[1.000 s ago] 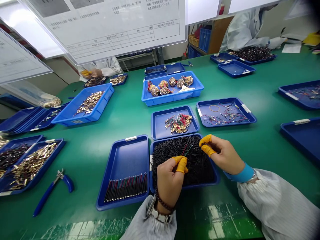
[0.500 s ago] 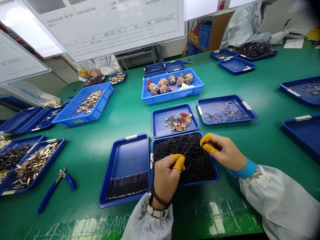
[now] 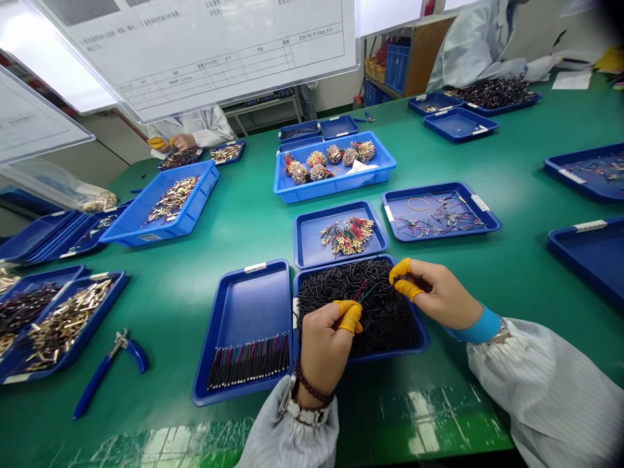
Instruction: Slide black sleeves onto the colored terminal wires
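My left hand (image 3: pixel 324 338), with yellow finger cots, pinches a pair of thin wires (image 3: pixel 361 292), one red and one green. Their free ends point up over a blue tray (image 3: pixel 423 339) filled with short black tubes (image 3: pixel 385 328). Over that tray's right edge, my right hand (image 3: pixel 441 296) has thumb and forefinger together; what sits between the fingertips is too small to make out. A second blue tray (image 3: pixel 253 292), left of the left hand, holds a neat row of black-sleeved wires (image 3: pixel 248 364). Behind the tubes, another tray (image 3: pixel 306 224) carries a fan of coloured wires with gold ends (image 3: pixel 348 237).
Blue-handled pliers (image 3: pixel 110 370) lie at left, beside trays of gold metal parts (image 3: pixel 73 318). A blue bin (image 3: pixel 287 193) with wire bundles stands farther back. Loose wires lie in a tray (image 3: pixel 390 224) at right. Hanging paper sheets (image 3: pixel 219 45) cover the upper view. Co-workers sit across the table.
Both hands keep nearly the same pose, with the wires still in the left fingers. The view has shifted very slightly.
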Demonstrator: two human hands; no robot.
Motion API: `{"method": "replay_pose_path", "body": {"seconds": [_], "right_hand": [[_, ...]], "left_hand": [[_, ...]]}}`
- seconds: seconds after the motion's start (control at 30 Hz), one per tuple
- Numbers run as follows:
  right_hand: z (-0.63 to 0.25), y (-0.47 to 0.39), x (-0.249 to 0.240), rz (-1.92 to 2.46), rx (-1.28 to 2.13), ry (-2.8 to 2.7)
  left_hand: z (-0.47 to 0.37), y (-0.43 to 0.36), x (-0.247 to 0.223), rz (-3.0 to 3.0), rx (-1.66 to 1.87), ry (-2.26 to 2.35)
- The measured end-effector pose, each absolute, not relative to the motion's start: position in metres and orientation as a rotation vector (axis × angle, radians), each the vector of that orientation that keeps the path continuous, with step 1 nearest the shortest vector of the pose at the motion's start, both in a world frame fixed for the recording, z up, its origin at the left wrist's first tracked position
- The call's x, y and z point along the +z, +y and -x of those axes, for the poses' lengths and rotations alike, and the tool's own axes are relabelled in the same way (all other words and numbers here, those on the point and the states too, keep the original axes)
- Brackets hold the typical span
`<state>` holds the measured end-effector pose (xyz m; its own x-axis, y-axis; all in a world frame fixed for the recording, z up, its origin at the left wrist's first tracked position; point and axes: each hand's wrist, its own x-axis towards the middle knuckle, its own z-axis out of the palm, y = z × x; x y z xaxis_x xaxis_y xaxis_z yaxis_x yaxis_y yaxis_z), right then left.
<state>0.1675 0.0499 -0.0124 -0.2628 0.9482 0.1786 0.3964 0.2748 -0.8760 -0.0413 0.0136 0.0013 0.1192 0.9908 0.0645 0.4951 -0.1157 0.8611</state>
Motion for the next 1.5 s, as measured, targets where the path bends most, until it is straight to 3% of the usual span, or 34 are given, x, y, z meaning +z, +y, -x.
{"method": "replay_pose_path", "body": {"seconds": [1.13, 1.5], "right_hand": [[-0.169, 0.05, -0.01, 1.212, 0.943, -1.822], [-0.151, 0.042, -0.014, 1.14, 1.123, -1.777]], "left_hand": [[0.041, 0.013, 0.001, -1.751, 0.881, 1.452], [0.032, 0.008, -0.001, -1.724, 0.838, 1.43]]}}
